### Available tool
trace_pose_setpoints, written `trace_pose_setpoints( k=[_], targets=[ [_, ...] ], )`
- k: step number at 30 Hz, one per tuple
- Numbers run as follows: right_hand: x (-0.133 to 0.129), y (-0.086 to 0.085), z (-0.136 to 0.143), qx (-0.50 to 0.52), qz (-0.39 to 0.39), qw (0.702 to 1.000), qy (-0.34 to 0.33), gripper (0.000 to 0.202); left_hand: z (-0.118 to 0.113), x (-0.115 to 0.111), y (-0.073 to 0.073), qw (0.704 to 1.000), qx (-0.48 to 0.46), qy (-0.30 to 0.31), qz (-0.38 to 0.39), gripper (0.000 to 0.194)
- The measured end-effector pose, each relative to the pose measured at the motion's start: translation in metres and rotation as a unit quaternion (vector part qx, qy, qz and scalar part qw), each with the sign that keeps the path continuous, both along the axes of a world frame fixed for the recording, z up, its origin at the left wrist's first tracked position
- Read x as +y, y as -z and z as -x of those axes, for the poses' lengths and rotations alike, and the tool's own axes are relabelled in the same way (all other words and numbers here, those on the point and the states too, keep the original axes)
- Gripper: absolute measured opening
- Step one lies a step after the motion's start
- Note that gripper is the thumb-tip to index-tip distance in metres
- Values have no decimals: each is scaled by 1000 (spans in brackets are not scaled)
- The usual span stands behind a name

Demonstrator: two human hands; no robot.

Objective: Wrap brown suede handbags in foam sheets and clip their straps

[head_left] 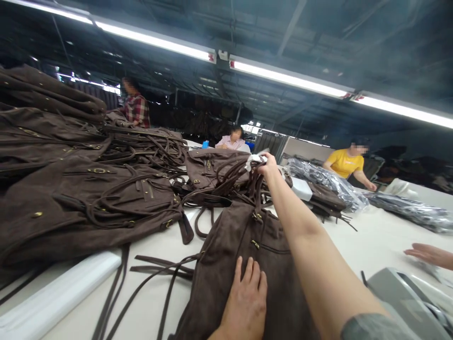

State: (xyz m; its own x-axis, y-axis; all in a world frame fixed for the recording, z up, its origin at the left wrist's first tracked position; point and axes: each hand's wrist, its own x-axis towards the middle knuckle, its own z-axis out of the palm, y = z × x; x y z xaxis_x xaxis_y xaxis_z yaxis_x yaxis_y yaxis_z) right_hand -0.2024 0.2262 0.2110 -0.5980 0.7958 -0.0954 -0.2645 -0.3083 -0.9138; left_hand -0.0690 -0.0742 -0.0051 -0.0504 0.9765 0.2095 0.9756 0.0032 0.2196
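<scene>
A dark brown bag (226, 257) with brass-coloured hardware lies on the white table in front of me. My left hand (247, 290) rests flat on it, fingers slightly spread. With my arm stretched forward, my right hand (268, 163) is closed around a bundle of brown straps (235, 174) beyond the bag's top. A crumpled white piece (254, 161), perhaps paper or tissue, shows at the grip; its exact kind is unclear. Long thin straps (166, 269) trail from the bag's left side across the table.
Brown bags (116, 193) are heaped on the left. A white roll (63, 293) lies near left. Plastic-wrapped bags (329, 182) lie at right, beyond a grey device (406, 302). Another person's hand (428, 255) reaches in at right. Several people work farther back, one in yellow (345, 163).
</scene>
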Motion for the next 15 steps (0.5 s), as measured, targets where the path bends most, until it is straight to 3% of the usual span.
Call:
trace_pose_setpoints(
  k=[3,6,15],
  targets=[
    [-3,-5,-8,0,6,1000,-15,15,4,0,-3,999,-19,-14,27,51],
    [-6,4,-32,-18,1,1000,-24,13,4,0,-4,999,-35,-8,38,50],
    [-20,46,-148,-192,-54,979,-49,23,-3,-2,6,996,-83,-3,38,48]
  ],
)
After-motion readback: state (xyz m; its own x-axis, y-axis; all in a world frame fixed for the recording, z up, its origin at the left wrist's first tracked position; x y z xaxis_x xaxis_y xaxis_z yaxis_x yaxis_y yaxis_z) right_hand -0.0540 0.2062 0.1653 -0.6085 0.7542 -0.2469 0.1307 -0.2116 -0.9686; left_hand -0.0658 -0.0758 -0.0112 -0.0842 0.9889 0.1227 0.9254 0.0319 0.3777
